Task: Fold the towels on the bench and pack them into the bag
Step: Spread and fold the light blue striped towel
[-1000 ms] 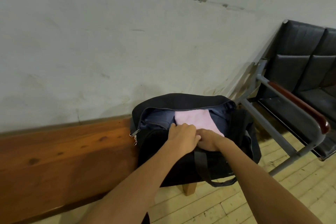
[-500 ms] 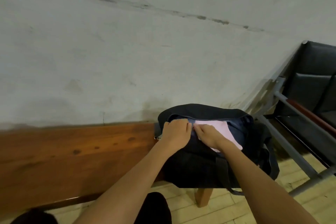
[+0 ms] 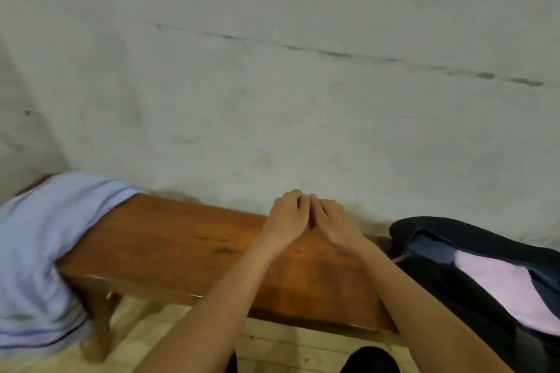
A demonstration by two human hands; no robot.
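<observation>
where a wooden bench (image 3: 169,239) runs along a pale, scuffed wall (image 3: 272,85), two bare forearms reach forward from the bottom of the view and both hands sit together over the middle of the bench. the left hand (image 3: 288,216) and the right hand (image 3: 331,222) meet at the fingertips, fingers loosely bent and holding nothing; whether they touch the wood cannot be told. at the far left, a light blue towel (image 3: 39,251) with dark stripes near its lower edge lies unfolded over the end of the bench and hangs down toward the floor, well apart from the hands. at the right, a black bag (image 3: 454,291) rests on the bench with its top open, and a folded pink towel (image 3: 509,291) shows inside the opening against a dark blue lining. pale wooden floorboards (image 3: 272,342) show below the bench. the picture is somewhat blurred.
</observation>
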